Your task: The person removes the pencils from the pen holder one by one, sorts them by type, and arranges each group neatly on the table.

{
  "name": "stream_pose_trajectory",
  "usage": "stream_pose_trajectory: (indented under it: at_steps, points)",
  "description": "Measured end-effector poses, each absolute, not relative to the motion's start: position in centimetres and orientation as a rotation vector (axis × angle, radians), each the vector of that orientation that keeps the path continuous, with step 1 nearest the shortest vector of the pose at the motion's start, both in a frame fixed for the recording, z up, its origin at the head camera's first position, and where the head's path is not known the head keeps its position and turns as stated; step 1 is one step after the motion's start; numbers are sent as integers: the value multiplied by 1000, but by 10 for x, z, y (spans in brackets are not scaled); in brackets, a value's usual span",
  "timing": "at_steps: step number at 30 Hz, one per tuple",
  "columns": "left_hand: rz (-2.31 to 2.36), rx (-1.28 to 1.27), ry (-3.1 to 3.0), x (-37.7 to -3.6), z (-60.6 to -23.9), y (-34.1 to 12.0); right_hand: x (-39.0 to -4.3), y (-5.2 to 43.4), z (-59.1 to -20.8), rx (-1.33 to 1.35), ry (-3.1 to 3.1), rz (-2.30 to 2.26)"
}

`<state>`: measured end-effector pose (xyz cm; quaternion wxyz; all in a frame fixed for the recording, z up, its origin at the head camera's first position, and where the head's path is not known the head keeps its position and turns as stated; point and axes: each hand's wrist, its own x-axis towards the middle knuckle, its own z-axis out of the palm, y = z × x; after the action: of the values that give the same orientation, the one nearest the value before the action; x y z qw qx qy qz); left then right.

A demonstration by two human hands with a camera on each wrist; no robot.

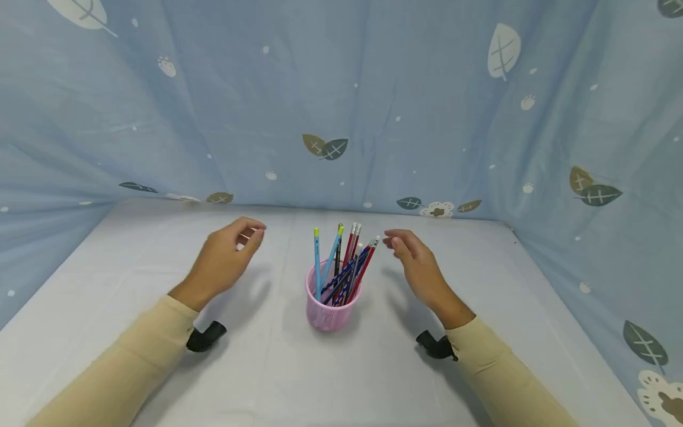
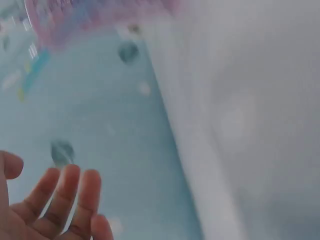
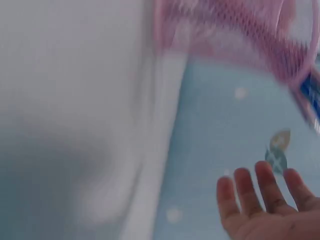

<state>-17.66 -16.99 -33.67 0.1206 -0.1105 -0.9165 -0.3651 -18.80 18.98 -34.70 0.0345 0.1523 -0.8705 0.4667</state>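
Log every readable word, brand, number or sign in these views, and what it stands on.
No text reads clearly in any view.
Light blue pencil, upright at the left of the pink holder: tiny dark marking, too small to read.
Other pencils: no lettering legible; both wrist views are blurred.
Blue cloth: only printed pictures such as leaves and a flower, no words seen.

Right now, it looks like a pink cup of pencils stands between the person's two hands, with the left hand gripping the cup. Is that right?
Not quite: the left hand isn't gripping the cup; the head view shows a gap between them. The pink cup of pencils does stand between it and the right hand.
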Motion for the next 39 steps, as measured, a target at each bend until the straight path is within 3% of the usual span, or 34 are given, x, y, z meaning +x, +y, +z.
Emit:
stream_pose_trajectory:
  at_steps: [5, 8, 39]
  points:
    - [-1387, -431, -2633, -165, -337, -125, -170, 167, -357, 683, -2417, 2056]
    - [-1483, -453, -2666, -162, -340, -107, -160, 159, -365, 774, -2422, 2178]
    - [-1461, -486, -2645, -160, -350, -94, -154, 140, -375, 873, -2634, 2070]
